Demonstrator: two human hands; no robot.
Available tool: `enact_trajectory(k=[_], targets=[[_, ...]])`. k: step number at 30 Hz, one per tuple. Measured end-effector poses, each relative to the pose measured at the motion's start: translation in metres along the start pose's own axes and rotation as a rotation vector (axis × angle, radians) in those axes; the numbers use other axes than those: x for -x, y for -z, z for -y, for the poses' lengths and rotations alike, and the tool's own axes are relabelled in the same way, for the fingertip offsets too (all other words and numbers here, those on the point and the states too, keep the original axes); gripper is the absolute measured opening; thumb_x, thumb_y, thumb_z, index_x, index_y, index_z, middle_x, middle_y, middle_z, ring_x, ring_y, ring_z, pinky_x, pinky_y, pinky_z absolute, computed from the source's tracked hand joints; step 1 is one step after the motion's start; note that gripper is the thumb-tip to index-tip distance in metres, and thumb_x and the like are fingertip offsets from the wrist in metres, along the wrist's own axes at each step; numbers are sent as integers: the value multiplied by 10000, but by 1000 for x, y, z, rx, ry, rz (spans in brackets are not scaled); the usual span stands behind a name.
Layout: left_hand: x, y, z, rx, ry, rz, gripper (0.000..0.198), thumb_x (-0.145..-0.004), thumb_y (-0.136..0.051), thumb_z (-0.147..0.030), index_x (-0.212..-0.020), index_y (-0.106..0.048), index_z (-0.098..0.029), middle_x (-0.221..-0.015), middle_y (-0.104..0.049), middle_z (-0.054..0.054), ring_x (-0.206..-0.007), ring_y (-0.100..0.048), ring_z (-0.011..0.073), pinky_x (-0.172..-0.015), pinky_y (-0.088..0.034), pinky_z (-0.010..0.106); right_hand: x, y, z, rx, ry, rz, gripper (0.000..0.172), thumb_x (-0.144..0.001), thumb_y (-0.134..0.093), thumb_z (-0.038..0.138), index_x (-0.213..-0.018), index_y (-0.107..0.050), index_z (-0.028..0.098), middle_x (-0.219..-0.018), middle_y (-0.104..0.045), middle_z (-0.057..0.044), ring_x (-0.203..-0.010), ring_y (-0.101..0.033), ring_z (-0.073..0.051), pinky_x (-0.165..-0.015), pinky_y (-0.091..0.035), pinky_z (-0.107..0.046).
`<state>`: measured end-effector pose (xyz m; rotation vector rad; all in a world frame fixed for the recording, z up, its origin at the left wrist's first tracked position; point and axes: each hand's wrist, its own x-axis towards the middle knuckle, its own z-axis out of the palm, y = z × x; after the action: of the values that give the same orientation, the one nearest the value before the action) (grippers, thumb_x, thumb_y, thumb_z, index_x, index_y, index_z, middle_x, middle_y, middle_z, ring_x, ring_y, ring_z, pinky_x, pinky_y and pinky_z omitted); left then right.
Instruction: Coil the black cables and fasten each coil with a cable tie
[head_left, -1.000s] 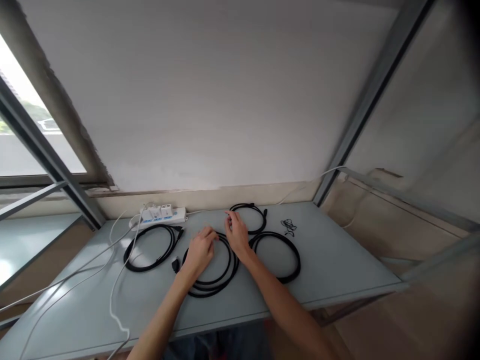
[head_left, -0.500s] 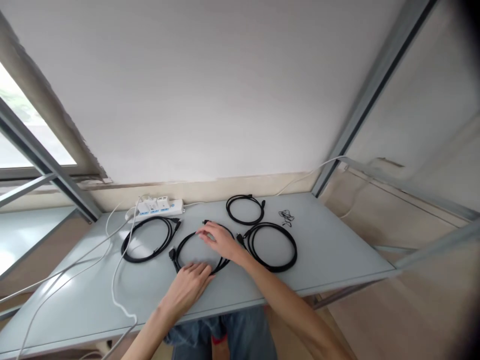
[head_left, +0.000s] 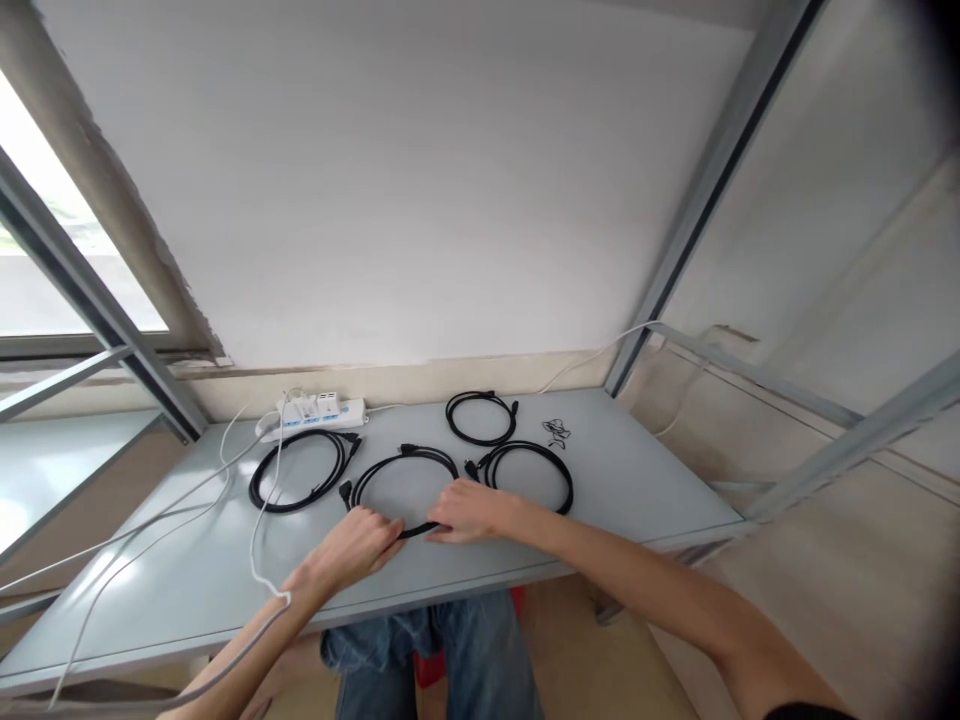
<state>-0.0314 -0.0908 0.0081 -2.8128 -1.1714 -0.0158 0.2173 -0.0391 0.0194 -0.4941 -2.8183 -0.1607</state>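
A coiled black cable (head_left: pixel 409 456) with a plug at each end lies on the table in front of me. My left hand (head_left: pixel 366 543) is closed on the near left side of this coil. On its near right side my right hand (head_left: pixel 463 508) has its fingers wrapped round the cable. Between the two hands a short stretch of cable shows. Parts of the coil are hidden under my fingers. Another coiled black cable (head_left: pixel 568 475) lies just right of my right hand, partly behind my forearm.
A black coil (head_left: pixel 259 487) lies at the left and a smaller one (head_left: pixel 480 442) at the back. Thin black ties (head_left: pixel 556 433) lie in a tangle at the right. A white power strip (head_left: pixel 352 413) stands by the wall; white cords (head_left: pixel 257 560) cross the table's left side.
My right hand has moved from the coil's far side to its near right edge and closed there. My left hand stays at the near left edge. The view has shifted slightly.
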Motion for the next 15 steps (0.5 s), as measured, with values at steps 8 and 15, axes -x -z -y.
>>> enact_trajectory(k=[8,15], targets=[[14,44,0,-152,134,43,279,-1046,-390,-291,-925,-612,-172,-753,-697,84,-720,-706,267,-658,-468,320,-18,19,-52,221,235,34,253,-1002,-475,191,-830,-659,164,-708,-680,-55,-653,-578,-180,-672,-379,-321],[-11,44,-7,-155,205,129,257,-1022,-403,-210,-1011,-642,-116,-799,-713,158,-794,-731,325,-722,-542,393,-28,9,-77,266,67,253,165,-908,-576,247,-857,-704,156,-689,-707,-76,-593,-581,-190,-601,-356,-308]])
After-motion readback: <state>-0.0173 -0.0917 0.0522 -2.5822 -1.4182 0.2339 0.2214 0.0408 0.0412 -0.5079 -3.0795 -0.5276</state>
